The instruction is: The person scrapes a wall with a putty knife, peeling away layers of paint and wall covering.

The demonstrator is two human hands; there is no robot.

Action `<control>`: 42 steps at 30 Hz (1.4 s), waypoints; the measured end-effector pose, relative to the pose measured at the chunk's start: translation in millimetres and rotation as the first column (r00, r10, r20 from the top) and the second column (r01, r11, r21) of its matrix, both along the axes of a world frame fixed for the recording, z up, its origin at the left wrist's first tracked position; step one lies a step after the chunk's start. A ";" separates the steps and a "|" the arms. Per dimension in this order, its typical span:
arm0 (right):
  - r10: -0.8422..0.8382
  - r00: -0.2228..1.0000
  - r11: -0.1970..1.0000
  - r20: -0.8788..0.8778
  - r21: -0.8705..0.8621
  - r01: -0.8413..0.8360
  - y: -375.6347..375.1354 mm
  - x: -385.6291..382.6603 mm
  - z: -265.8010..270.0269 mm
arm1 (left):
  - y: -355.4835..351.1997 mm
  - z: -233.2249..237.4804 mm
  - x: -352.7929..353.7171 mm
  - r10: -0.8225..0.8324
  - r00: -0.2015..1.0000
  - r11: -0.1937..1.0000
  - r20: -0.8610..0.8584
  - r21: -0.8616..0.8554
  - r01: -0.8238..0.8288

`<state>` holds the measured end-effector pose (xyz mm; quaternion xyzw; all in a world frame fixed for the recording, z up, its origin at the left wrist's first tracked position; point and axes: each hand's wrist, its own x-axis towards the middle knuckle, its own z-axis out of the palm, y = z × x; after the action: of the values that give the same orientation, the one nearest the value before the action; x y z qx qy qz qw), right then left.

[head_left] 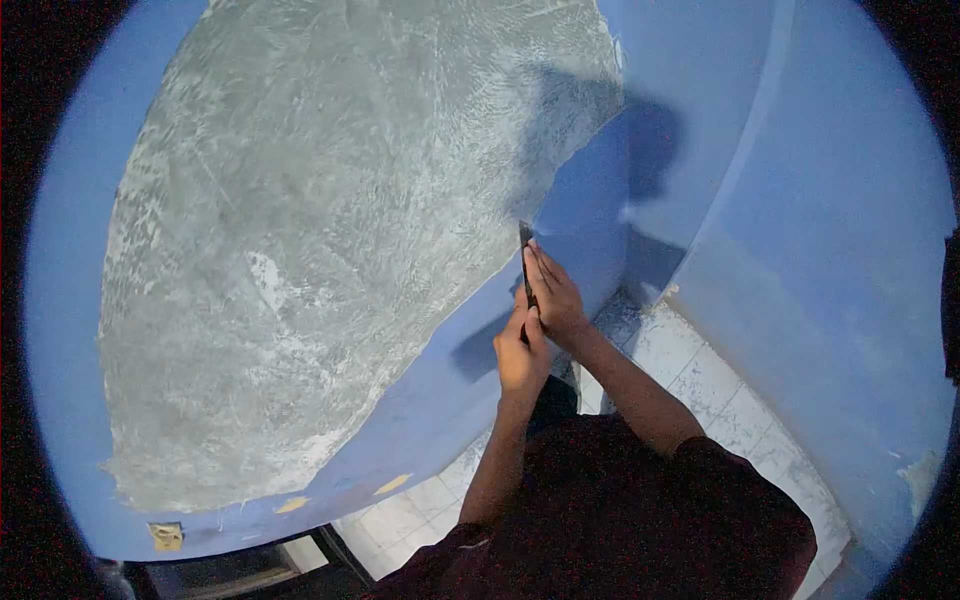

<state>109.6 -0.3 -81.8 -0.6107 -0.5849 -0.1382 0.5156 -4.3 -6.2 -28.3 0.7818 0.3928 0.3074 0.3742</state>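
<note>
A dark scraper [525, 234], seen nearly edge-on, stands upright against the wall at the lower right edge of a large grey plastered patch [290, 230]. My left hand [522, 358] is wrapped round its lower part. Higher up, my right hand [555, 290] lies along the scraper's right side, fingers together and pointing up, pressed to it. The scraper's tip is by the border where grey plaster meets blue paint [590, 190]. The hands hide most of the handle.
Another blue wall [840, 250] meets this one in a corner on the right. White floor tiles [690, 370] with grey specks lie below. A yellowish wall box [166, 537] and a dark-framed object [240, 575] are at lower left. Shadows fall across the corner.
</note>
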 end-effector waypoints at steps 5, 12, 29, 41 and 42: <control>0.036 0.993 0.997 0.114 -0.071 -0.028 -4.7 -3.3 -1.6 | -0.5 -3.5 -5.0 0.039 0.998 0.994 0.042 0.102 -0.044; 0.029 0.989 0.998 0.145 -0.051 -0.022 -5.3 -4.7 3.9 | 1.7 -5.5 -3.0 0.024 1.000 0.995 0.010 0.102 -0.025; 0.008 0.995 1.000 -0.101 -0.012 -0.010 9.3 -11.1 -10.0 | 2.9 25.0 1.9 -0.003 0.997 0.972 -0.072 0.232 0.020; 0.003 0.994 0.999 -0.112 0.048 0.002 7.6 -10.1 -9.8 | -10.0 23.8 5.0 0.009 0.999 0.999 -0.041 0.037 -0.008; 0.000 0.995 0.998 -0.099 0.057 0.006 8.6 -8.8 -11.4 | -11.1 25.5 6.2 0.007 0.999 1.000 -0.039 -0.007 -0.008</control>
<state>100.8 8.3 -93.2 -0.6026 -0.5537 -0.1251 0.5609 1.9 -17.3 -2.8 0.7847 0.4042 0.2920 0.3682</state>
